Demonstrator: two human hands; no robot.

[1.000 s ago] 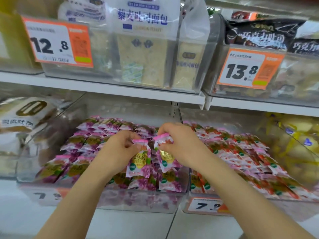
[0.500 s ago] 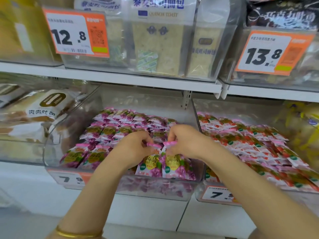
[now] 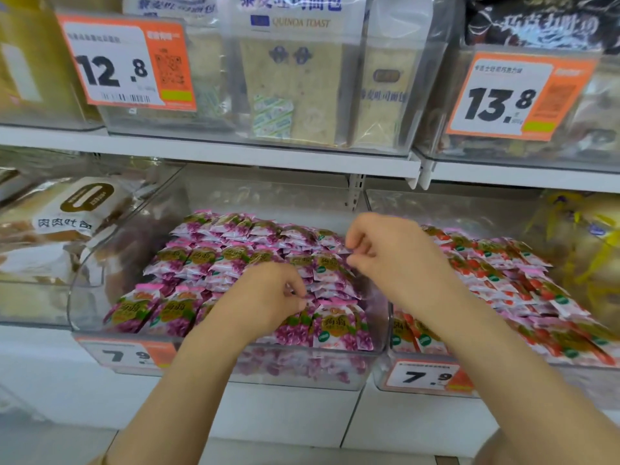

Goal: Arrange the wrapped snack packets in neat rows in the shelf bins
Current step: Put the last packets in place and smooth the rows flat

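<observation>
A clear shelf bin [image 3: 214, 364] holds rows of purple grape snack packets [image 3: 214, 260]. My left hand [image 3: 268, 297] is low at the front row, its fingertips pinching the pink top seal of a front-row purple packet [image 3: 295, 325]. Beside it another front-row packet [image 3: 339, 327] stands upright and free. My right hand [image 3: 399, 256] hovers higher over the bin's right side, thumb and forefinger loosely curled and slightly apart next to a second-row packet [image 3: 327, 263], with nothing visibly held. The neighbouring bin [image 3: 422, 377] on the right holds rows of red packets [image 3: 503, 280].
Bread loaves in bags [image 3: 67, 229] fill the bin on the left, yellow-wrapped goods [image 3: 583, 250] the far right. The upper shelf [image 3: 235, 156] overhangs the bins, with toast bags [image 3: 292, 88] and price tags 12.8 [image 3: 124, 62] and 13.8 [image 3: 516, 95].
Both hands set their purple packets down into the front row. My right hand then let go and lifted back towards the second row. The camera view shifted lower and left.
</observation>
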